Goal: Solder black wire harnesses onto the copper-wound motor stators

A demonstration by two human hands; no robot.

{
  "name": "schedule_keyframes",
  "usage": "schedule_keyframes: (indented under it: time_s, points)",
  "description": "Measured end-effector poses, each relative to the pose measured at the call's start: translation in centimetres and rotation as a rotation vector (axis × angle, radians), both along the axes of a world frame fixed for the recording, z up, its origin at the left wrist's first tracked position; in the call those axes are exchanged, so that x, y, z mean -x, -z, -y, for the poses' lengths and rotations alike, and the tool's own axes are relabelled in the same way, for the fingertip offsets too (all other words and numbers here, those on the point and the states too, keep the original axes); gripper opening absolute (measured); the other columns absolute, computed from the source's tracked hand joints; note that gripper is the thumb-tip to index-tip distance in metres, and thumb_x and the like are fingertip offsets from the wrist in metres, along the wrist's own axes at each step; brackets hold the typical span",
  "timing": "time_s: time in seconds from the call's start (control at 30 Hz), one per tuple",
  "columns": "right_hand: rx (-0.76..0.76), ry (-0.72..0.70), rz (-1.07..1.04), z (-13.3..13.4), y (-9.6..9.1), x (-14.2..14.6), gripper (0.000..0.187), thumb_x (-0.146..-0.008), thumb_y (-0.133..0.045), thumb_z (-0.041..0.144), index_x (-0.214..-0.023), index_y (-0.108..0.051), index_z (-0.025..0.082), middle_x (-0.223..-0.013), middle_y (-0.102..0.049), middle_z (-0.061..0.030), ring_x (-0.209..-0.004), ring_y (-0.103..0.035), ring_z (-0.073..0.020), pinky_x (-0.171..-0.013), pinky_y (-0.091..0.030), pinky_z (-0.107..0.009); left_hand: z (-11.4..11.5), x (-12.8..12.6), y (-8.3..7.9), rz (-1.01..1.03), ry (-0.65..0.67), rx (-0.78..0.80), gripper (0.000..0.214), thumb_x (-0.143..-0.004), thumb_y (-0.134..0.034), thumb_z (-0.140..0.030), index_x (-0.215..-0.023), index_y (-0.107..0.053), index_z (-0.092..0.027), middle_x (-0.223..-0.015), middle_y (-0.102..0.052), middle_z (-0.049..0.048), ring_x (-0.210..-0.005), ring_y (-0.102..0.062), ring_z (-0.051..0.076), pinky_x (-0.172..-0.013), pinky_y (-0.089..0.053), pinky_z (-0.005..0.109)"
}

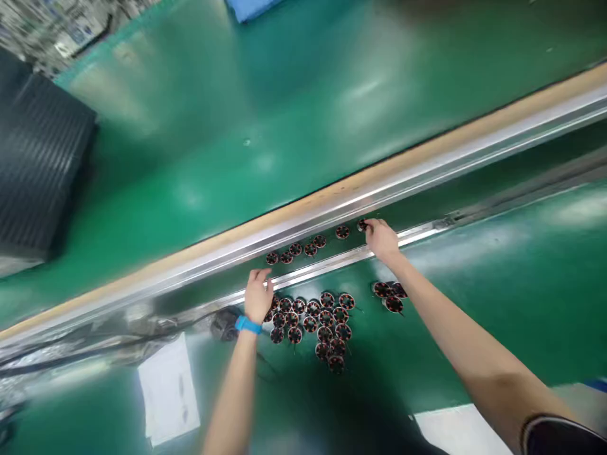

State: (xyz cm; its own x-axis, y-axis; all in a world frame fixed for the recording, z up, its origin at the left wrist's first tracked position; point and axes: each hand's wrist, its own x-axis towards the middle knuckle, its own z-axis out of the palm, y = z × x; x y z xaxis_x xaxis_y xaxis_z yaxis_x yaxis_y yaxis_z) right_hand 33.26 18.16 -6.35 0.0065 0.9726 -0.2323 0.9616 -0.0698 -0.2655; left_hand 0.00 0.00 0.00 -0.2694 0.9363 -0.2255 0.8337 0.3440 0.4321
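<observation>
Several small round motor stators with copper windings lie in a cluster point(318, 321) on the green mat in front of me. Three more lie apart point(389, 294) to the right. A row of the same stators point(303, 248) sits in the narrow green channel between two metal rails. My right hand point(380, 239) reaches to the right end of that row, its fingers pinched on one stator point(361, 225). My left hand point(258, 296), with a blue wristband, rests at the left edge of the cluster; its fingers are curled, and what they hold is hidden.
A long metal rail point(427, 183) runs diagonally, with a wide green conveyor belt point(227, 126) beyond it. A black ribbed block point(38, 164) stands far left. White paper sheets point(168, 392) lie near me. Dark cables point(95, 354) trail at the left.
</observation>
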Motion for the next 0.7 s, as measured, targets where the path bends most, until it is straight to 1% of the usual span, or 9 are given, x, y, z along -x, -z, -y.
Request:
schedule_keyframes:
  time_s: [0.1,0.13,0.2,0.3,0.47,0.57,0.63,0.7]
  points:
    - [-0.009,-0.011,0.007,-0.6,-0.9,0.4,0.036,-0.099,-0.035,0.02,-0.129,-0.055,0.016,-0.12,-0.061,-0.0148,-0.094,-0.066,-0.0241,-0.078,-0.048,-0.032,-3.6,-1.1,2.0,-0.019,-0.033,0.006,0.04,-0.089,-0.053,-0.016,-0.129,-0.056,-0.021,-0.127,-0.056,0.01,-0.096,-0.068,0.019,-0.094,-0.052,0.032]
    - [-0.008,-0.017,0.01,-0.8,-1.1,0.6,0.036,-0.099,-0.035,0.019,-0.129,-0.055,0.015,-0.12,-0.061,-0.0156,-0.094,-0.066,-0.0243,-0.077,-0.048,-0.032,-4.5,-1.4,2.5,-0.028,-0.05,0.02,0.043,-0.089,-0.055,-0.018,-0.132,-0.054,-0.021,-0.128,-0.055,0.0111,-0.096,-0.068,0.02,-0.093,-0.052,0.033]
    - [0.002,-0.033,0.016,-0.9,-1.5,1.0,0.037,-0.098,-0.036,0.019,-0.13,-0.053,0.015,-0.12,-0.061,-0.0168,-0.094,-0.066,-0.0248,-0.077,-0.048,-0.032,-5.5,-1.8,3.3,-0.056,-0.1,0.068,0.051,-0.088,-0.059,-0.023,-0.137,-0.048,-0.019,-0.128,-0.055,0.0157,-0.098,-0.069,0.026,-0.089,-0.053,0.037]
    - [0.033,-0.057,0.022,-0.8,-1.6,1.8,0.039,-0.098,-0.036,0.02,-0.134,-0.05,0.014,-0.12,-0.061,-0.0182,-0.095,-0.067,-0.0261,-0.077,-0.048,-0.033,-5.8,-1.7,4.0,-0.067,-0.145,0.155,0.062,-0.084,-0.065,-0.03,-0.14,-0.043,-0.017,-0.124,-0.057,0.0194,-0.101,-0.069,0.032,-0.087,-0.052,0.039]
    - [0.143,-0.108,0.003,-0.8,-0.5,3.2,0.042,-0.097,-0.036,0.019,-0.138,-0.045,0.014,-0.111,-0.065,-0.0172,-0.094,-0.067,-0.0267,-0.078,-0.049,-0.035,-5.8,-0.2,5.0,-0.024,-0.154,0.196,0.072,-0.083,-0.069,-0.039,-0.143,-0.036,-0.017,-0.127,-0.059,0.0185,-0.115,-0.063,0.03,-0.092,-0.049,0.035]
    - [0.197,-0.152,-0.025,-0.9,0.1,3.9,0.044,-0.095,-0.038,0.017,-0.139,-0.045,0.015,-0.12,-0.062,-0.0178,-0.096,-0.067,-0.0265,-0.078,-0.049,-0.034,-5.8,0.4,5.4,0.009,-0.156,0.195,0.081,-0.077,-0.075,-0.04,-0.143,-0.034,-0.017,-0.128,-0.06,0.0171,-0.12,-0.06,0.029,-0.094,-0.048,0.033]
    - [0.213,-0.177,-0.043,-0.8,0.2,4.4,0.046,-0.093,-0.039,0.015,-0.139,-0.045,0.014,-0.126,-0.058,-0.0186,-0.097,-0.067,-0.0262,-0.08,-0.049,-0.034,-5.8,0.3,5.6,0.028,-0.15,0.189,0.084,-0.074,-0.078,-0.039,-0.143,-0.035,-0.017,-0.128,-0.06,0.0165,-0.119,-0.06,0.027,-0.095,-0.048,0.033]
    - [0.223,-0.209,-0.065,-0.5,0.3,5.2,0.047,-0.092,-0.04,0.013,-0.138,-0.045,0.014,-0.126,-0.058,-0.0184,-0.098,-0.066,-0.0252,-0.083,-0.049,-0.032,-5.9,0.0,5.6,0.043,-0.139,0.179,0.086,-0.072,-0.08,-0.038,-0.143,-0.036,-0.017,-0.128,-0.059,0.0165,-0.118,-0.061,0.027,-0.095,-0.048,0.033]
